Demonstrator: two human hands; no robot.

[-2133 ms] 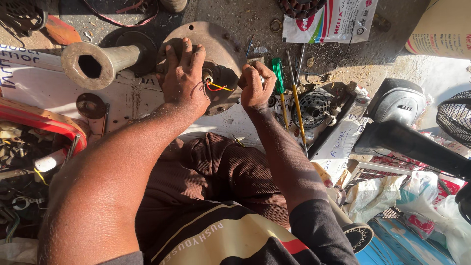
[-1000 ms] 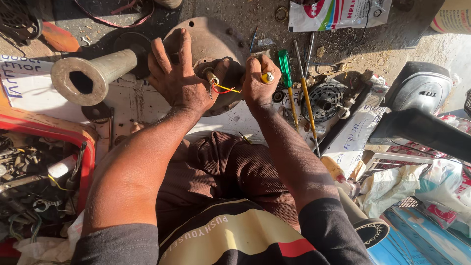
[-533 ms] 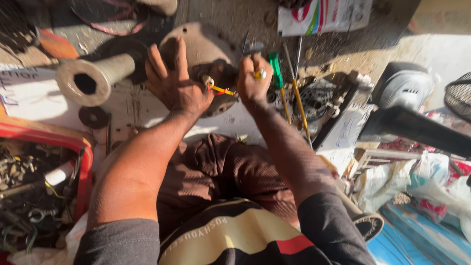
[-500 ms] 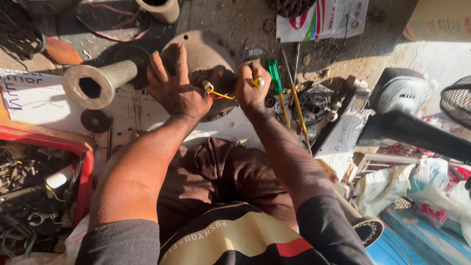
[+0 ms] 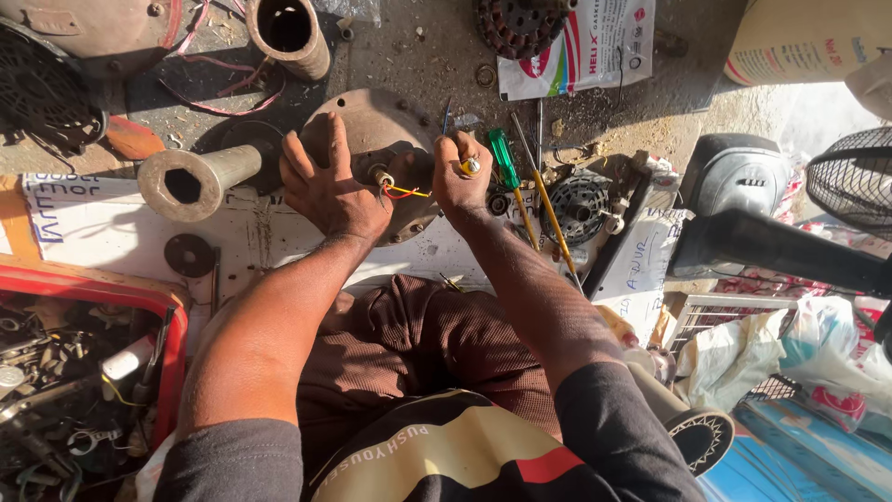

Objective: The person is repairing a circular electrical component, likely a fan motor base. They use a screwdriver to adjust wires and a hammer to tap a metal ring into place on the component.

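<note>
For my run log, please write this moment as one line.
left hand: flat on round rusty metal plate | right hand: pinching red and yellow wires

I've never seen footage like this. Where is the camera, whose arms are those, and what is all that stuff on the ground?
The camera sits on a person's head and looks down, so both arms are their own. The left hand presses flat on a round rusty metal plate lying on the floor. The right hand pinches a small metal piece, joined by red and yellow wires to the plate's centre. Nearby lie a thick metal pipe, a green-handled screwdriver and, lower left, a red tray of spare parts.
</note>
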